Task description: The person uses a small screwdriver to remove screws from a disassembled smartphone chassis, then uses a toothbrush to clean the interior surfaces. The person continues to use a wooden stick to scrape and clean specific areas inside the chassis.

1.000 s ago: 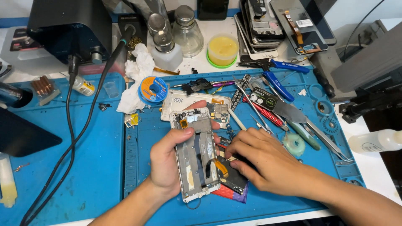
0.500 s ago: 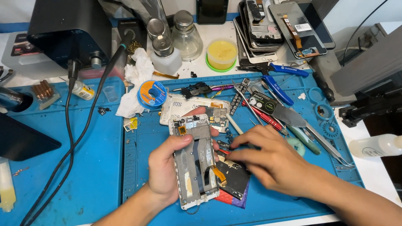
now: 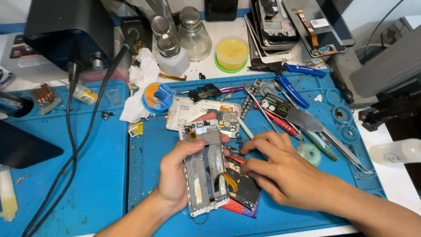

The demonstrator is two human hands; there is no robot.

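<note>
Covering most of the bench, a blue work mat lies under nearly everything. At far left top stands a black box unit, with two dark cables trailing down across the mat. A stack of phone screens and panels sits at top right, off the mat. Next in size, the left hand grips an opened phone frame at mid-mat, thumb laid across its upper face and fingers wrapped around behind; the frame is held lengthwise, slightly tilted, its lower end near the mat's front edge. The right hand rests just right of the frame, fingers curled down, fingertips touching small parts beside the frame's right edge; whether they pinch anything I cannot tell. Under both hands lies a dark flat piece with red and purple edges showing. Behind the frame lies a white phone back cover, a circuit board on it. Two glass bottles stand at the top, a yellow tub to their right. Crumpled white tissue lies beside a blue solder spool. Right of the cover: blue-handled pliers, a red-handled screwdriver, tweezers.
</note>
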